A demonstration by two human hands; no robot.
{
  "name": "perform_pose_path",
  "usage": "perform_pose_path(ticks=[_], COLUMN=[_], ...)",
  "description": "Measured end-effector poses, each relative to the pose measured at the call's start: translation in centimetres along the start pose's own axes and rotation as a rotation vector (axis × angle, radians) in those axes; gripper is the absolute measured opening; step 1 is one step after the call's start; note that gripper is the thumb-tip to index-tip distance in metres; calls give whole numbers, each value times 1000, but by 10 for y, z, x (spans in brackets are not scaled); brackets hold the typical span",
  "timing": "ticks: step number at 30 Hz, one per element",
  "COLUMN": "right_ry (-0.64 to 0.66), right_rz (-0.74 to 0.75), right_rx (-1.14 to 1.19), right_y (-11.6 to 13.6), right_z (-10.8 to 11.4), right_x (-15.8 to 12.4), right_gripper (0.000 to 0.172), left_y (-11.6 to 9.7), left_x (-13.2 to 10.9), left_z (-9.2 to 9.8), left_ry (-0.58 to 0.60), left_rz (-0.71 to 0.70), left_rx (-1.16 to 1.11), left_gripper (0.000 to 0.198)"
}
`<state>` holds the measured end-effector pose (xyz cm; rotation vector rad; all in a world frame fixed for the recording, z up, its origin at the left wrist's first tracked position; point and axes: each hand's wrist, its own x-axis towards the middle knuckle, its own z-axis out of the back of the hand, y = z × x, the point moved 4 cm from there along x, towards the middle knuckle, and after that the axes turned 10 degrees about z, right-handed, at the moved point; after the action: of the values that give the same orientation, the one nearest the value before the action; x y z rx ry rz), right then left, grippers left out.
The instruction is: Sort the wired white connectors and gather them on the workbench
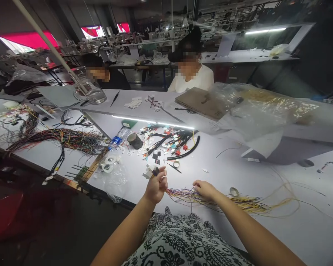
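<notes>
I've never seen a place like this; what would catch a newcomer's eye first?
Probably the bundle of yellow and purple wires on the white worktop, one end gripped in the left hand, the right hand over it. Beyond, a bright light strip shines above red and white connectors. Farther left lies a big, dark wire tangle.

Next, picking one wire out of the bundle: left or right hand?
Right, probably. The right hand is over the wire bundle, its strands spread out there. The left hand looks occupied, closed around the bundle's end with a dark piece at its fingers.
</notes>
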<state>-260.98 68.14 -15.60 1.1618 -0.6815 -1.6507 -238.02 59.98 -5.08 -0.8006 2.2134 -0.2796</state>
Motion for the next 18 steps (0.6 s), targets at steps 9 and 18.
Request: perform_pose_path(ticks=[9,18], right_ry=[306,15], right_rz=[-150,-165], right_rx=[-12,-223], right_y=[-1,24], right_z=[-26,0], right_x=[-9,-5], right_gripper=[36,35], left_y=[4,5], left_x=[-8,-4], left_z=[18,39], left_ry=[2,-38], left_rz=[-77,2], left_rx=[39,-2], left_gripper=[28,30])
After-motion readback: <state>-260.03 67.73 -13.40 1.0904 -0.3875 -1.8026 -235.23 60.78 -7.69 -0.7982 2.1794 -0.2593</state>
